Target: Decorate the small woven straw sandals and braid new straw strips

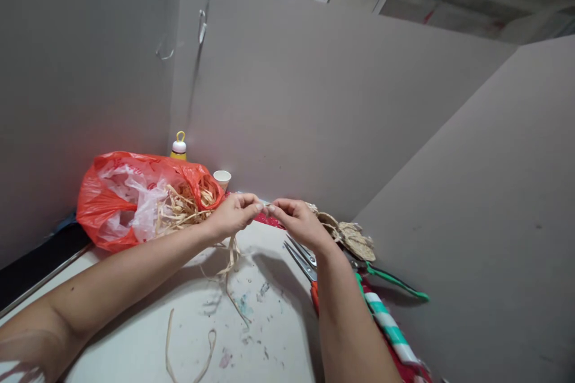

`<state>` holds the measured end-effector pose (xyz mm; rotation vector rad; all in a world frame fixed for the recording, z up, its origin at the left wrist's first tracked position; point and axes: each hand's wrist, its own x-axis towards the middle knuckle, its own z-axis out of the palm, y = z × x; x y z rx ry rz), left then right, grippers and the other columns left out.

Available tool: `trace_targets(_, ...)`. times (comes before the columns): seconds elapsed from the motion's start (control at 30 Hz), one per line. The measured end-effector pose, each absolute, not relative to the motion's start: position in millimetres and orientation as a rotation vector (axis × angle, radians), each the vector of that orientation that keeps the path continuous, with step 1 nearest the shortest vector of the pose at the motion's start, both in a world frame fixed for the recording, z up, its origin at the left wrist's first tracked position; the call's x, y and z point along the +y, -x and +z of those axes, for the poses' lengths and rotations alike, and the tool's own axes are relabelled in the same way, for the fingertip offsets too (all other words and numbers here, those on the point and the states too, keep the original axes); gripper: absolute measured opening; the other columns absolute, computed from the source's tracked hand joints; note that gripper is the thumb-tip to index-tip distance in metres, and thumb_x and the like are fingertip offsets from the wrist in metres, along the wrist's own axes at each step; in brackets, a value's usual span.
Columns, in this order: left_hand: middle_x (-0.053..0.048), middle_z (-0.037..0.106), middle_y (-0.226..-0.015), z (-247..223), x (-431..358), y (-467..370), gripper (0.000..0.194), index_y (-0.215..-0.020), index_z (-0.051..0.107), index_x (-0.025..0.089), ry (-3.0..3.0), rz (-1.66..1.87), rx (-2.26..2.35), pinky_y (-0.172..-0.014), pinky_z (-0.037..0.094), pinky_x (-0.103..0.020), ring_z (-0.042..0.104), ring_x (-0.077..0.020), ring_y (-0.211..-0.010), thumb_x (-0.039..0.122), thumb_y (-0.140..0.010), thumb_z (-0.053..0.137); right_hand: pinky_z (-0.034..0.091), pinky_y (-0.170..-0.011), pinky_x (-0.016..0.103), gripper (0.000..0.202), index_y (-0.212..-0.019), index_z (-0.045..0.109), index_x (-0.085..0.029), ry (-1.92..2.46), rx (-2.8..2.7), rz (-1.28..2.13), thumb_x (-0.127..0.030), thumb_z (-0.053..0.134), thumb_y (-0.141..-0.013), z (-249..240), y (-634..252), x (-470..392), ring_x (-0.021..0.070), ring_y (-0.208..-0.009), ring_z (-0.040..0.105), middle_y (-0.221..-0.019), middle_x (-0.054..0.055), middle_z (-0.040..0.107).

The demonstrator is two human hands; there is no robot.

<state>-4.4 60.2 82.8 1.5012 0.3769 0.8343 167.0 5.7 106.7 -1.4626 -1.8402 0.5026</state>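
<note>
Above the white table, my left hand point(237, 214) and my right hand point(294, 218) meet fingertip to fingertip, both closed in a pinch. Pale tan raffia strands point(232, 258) hang down from below my left hand toward the tabletop. The small bit pinched between the two hands looks like the same raffia, though the fingers mostly cover it. A loose raffia strand point(169, 341) lies curled on the table near me. Under my right forearm sit scissors point(302, 260) with orange handles, blades pointing away and partly covered.
At the left, a red plastic bag point(105, 215) spills more raffia point(179, 209). Behind it are a yellow bottle point(178, 148) and a paper cup point(221, 179). Woven pieces point(357, 242), a green-handled tool point(398, 280) and a green-and-white striped roll point(390, 328) line the right. Grey partitions point(287, 90) enclose the table point(278, 329).
</note>
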Motion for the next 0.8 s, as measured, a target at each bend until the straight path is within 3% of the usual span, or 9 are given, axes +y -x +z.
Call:
trace_targets(0.17,0.004,0.047,-0.059,77,64,3,0.022,-0.069,0.056,0.016,-1.771,1.213,0.522,-0.056,0.032,-0.021,0.041,-0.0095,-0.057,0.033,-0.083,0.05,0.03,-0.051,0.024,0.027,-0.067,0.054,-0.019,1.487,-1.945,0.337,-0.034,0.042,-0.087,105,-151,6,0.0117,-0.053,0.038,-0.056,-0.003,0.046)
trace_targets(0.33,0.002,0.051,-0.065,71,71,6,0.019,-0.071,0.053,0.018,-2.135,1.326,0.627,-0.061,0.033,-0.023,0.046,-0.012,-0.062,0.022,-0.087,0.044,0.026,-0.055,0.027,0.022,-0.068,0.049,-0.022,1.506,-2.034,0.116,-0.028,0.042,-0.088,103,-131,0,0.014,-0.054,0.04,-0.06,0.0,0.051)
trace_targets(0.63,0.003,0.039,-0.055,61,72,5,0.022,-0.057,0.048,0.019,-2.359,1.09,0.434,-0.057,0.026,-0.025,0.033,-0.0117,-0.054,0.011,-0.078,0.048,0.027,-0.055,0.027,0.021,-0.066,0.048,-0.021,1.492,-1.97,-0.021,-0.027,0.045,-0.086,112,-144,-5,0.0131,-0.051,0.037,-0.055,-0.001,0.046)
trace_targets(0.8,0.002,0.048,-0.061,74,59,3,0.022,-0.07,0.059,0.015,-2.066,0.875,0.206,-0.059,0.034,-0.022,0.042,-0.0105,-0.059,0.025,-0.085,0.047,0.031,-0.052,0.024,0.026,-0.067,0.05,-0.02,1.448,-1.869,0.132,-0.033,0.041,-0.088,102,-169,7,0.012,-0.054,0.038,-0.057,-0.002,0.044)
